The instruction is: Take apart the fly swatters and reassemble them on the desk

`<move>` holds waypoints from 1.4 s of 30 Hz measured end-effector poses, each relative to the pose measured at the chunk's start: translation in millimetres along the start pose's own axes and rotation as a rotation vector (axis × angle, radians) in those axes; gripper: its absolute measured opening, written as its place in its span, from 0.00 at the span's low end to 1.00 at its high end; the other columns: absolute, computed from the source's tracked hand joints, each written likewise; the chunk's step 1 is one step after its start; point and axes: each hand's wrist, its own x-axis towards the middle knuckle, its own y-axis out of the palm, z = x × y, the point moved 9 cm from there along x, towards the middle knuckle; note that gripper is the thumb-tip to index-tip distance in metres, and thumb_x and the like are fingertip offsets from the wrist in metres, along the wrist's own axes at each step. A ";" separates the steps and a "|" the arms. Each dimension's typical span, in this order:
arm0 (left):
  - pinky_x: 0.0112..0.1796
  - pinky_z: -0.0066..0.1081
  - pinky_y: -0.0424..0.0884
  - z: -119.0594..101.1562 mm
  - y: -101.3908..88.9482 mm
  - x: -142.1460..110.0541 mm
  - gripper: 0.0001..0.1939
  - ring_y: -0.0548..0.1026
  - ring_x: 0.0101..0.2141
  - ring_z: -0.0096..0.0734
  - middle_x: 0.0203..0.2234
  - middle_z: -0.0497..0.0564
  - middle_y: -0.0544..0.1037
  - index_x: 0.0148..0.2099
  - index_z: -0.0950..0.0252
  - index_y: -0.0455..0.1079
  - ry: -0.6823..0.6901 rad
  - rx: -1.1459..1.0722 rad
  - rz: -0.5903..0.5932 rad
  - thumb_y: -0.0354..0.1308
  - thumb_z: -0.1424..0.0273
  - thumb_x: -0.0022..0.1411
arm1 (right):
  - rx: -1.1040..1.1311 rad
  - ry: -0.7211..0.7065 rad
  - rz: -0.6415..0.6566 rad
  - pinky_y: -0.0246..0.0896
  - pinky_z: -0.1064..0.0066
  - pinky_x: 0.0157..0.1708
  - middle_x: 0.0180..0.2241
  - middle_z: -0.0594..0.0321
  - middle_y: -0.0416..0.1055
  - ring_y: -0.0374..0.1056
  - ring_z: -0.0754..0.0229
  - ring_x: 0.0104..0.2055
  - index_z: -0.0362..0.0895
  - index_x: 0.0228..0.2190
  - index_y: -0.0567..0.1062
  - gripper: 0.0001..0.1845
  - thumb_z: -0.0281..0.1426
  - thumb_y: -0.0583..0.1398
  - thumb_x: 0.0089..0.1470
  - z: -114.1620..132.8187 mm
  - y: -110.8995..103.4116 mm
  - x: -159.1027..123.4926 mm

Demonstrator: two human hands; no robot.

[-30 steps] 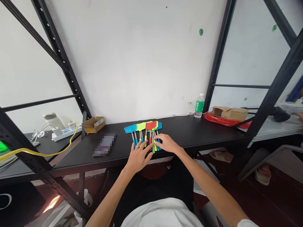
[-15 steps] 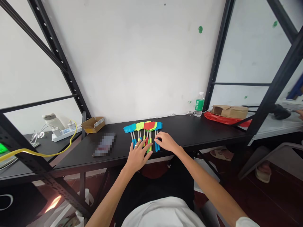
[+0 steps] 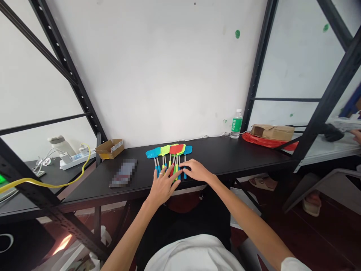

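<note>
A row of small fly swatters with blue, yellow-green and red heads lies on the black table (image 3: 220,158), their handles towards me. My left hand (image 3: 162,187) rests palm down over the handles, its fingers spread across them. To its right, my right hand (image 3: 196,170) has its fingertips closed at a blue fly swatter (image 3: 179,175) beside the yellow-green handles. Another blue fly swatter (image 3: 188,149) lies on the right, partly under my right hand. The red fly swatter (image 3: 176,149) overlaps yellow-green ones, and a blue head (image 3: 152,153) is at the left end.
A phone (image 3: 123,172) and an open cardboard box (image 3: 109,149) are on the left. A water bottle (image 3: 236,124) stands at the back right. Beyond it is a torn carton (image 3: 272,132) on red plastic (image 3: 255,140). Black metal posts (image 3: 261,49) frame the table.
My right hand has shifted left, and a blue handle has moved left with it against the yellow-green ones. The other blue handle stays at the right. My left hand has barely moved.
</note>
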 end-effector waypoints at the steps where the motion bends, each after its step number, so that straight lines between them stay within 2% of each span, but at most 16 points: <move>1: 0.57 0.65 0.54 -1.5 -1.1 0.2 0.23 0.60 0.63 0.57 0.67 0.49 0.59 0.67 0.41 0.57 0.004 0.007 -0.007 0.40 0.56 0.73 | 0.004 0.015 0.002 0.62 0.64 0.50 0.51 0.61 0.75 0.68 0.52 0.54 0.51 0.52 0.76 0.20 0.33 0.54 0.61 -1.3 -1.3 0.2; 6: 0.58 0.60 0.56 -0.8 -5.1 1.2 0.22 0.62 0.62 0.54 0.65 0.48 0.63 0.64 0.43 0.63 -0.013 0.007 -0.009 0.40 0.56 0.73 | -0.103 0.181 -0.059 0.62 0.70 0.42 0.42 0.63 0.79 0.72 0.56 0.46 0.51 0.45 0.79 0.17 0.29 0.56 0.57 -20.2 -16.1 0.1; 10: 0.58 0.59 0.57 13.9 -6.7 1.2 0.22 0.62 0.62 0.53 0.65 0.46 0.63 0.63 0.44 0.65 -0.064 -0.005 0.014 0.39 0.56 0.73 | -0.208 0.354 -0.091 0.59 0.71 0.34 0.35 0.64 0.78 0.73 0.56 0.40 0.52 0.43 0.78 0.14 0.31 0.58 0.56 -46.1 -33.5 -6.7; 15: 0.59 0.59 0.56 36.7 -6.8 0.3 0.22 0.61 0.63 0.53 0.65 0.45 0.63 0.62 0.44 0.66 -0.108 -0.025 0.022 0.40 0.56 0.72 | -0.263 0.541 -0.106 0.58 0.68 0.34 0.37 0.57 0.77 0.72 0.52 0.39 0.50 0.42 0.78 0.14 0.40 0.60 0.55 -75.6 -51.2 -19.3; 18: 0.58 0.61 0.56 45.7 -5.5 -0.3 0.22 0.62 0.63 0.55 0.65 0.45 0.63 0.62 0.44 0.66 -0.120 -0.047 0.022 0.40 0.56 0.72 | -0.283 0.571 -0.090 0.57 0.66 0.33 0.36 0.53 0.77 0.72 0.48 0.39 0.48 0.36 0.79 0.14 0.42 0.62 0.51 -82.7 -49.9 -21.4; 21: 0.58 0.61 0.55 52.1 -5.8 -0.9 0.21 0.62 0.62 0.54 0.65 0.46 0.64 0.61 0.44 0.67 -0.126 -0.069 0.000 0.42 0.57 0.71 | -0.264 0.545 -0.080 0.55 0.67 0.30 0.33 0.54 0.76 0.72 0.50 0.35 0.47 0.29 0.79 0.08 0.37 0.62 0.49 -84.2 -45.8 -18.8; 23: 0.59 0.59 0.55 58.0 -6.2 -1.5 0.21 0.64 0.61 0.53 0.64 0.46 0.65 0.60 0.44 0.68 -0.141 -0.069 -0.020 0.43 0.58 0.71 | -0.211 0.535 -0.045 0.52 0.69 0.27 0.27 0.56 0.73 0.70 0.54 0.30 0.45 0.22 0.76 0.06 0.34 0.61 0.47 -86.6 -42.4 -17.0; 26: 0.59 0.59 0.55 69.0 -6.0 -3.1 0.20 0.65 0.61 0.53 0.64 0.46 0.66 0.59 0.45 0.69 -0.174 -0.059 -0.046 0.43 0.60 0.71 | -0.063 0.529 -0.009 0.47 0.71 0.23 0.17 0.63 0.65 0.63 0.61 0.23 0.45 0.15 0.67 0.13 0.32 0.59 0.46 -91.1 -41.9 -16.1; 31: 0.60 0.58 0.54 75.2 -6.5 -4.0 0.20 0.64 0.61 0.51 0.63 0.46 0.66 0.58 0.47 0.70 -0.190 -0.038 -0.068 0.43 0.63 0.70 | 0.261 0.596 -0.032 0.38 0.72 0.19 0.13 0.71 0.49 0.46 0.68 0.16 0.46 0.13 0.58 0.19 0.35 0.60 0.47 -100.0 -46.3 -21.7; 34: 0.60 0.58 0.54 71.9 -9.2 -3.2 0.20 0.65 0.60 0.51 0.64 0.47 0.65 0.58 0.49 0.70 -0.192 -0.028 -0.074 0.44 0.65 0.70 | 0.412 0.623 0.001 0.35 0.72 0.18 0.12 0.73 0.44 0.41 0.69 0.16 0.47 0.14 0.54 0.21 0.36 0.60 0.47 -103.5 -44.3 -25.0; 37: 0.59 0.58 0.56 71.1 -8.3 -2.7 0.20 0.65 0.60 0.51 0.63 0.48 0.66 0.58 0.50 0.71 -0.201 -0.036 -0.058 0.44 0.64 0.70 | 0.476 0.641 0.006 0.36 0.72 0.18 0.12 0.73 0.46 0.41 0.69 0.15 0.46 0.15 0.56 0.20 0.36 0.60 0.47 -111.5 -51.6 -29.3; 42: 0.59 0.59 0.56 71.4 -7.5 -2.5 0.19 0.67 0.59 0.52 0.61 0.50 0.69 0.56 0.52 0.72 -0.195 -0.056 -0.081 0.44 0.64 0.70 | 0.717 0.635 -0.125 0.44 0.73 0.16 0.15 0.71 0.57 0.52 0.68 0.16 0.43 0.23 0.70 0.09 0.36 0.60 0.48 -122.5 -75.3 -35.1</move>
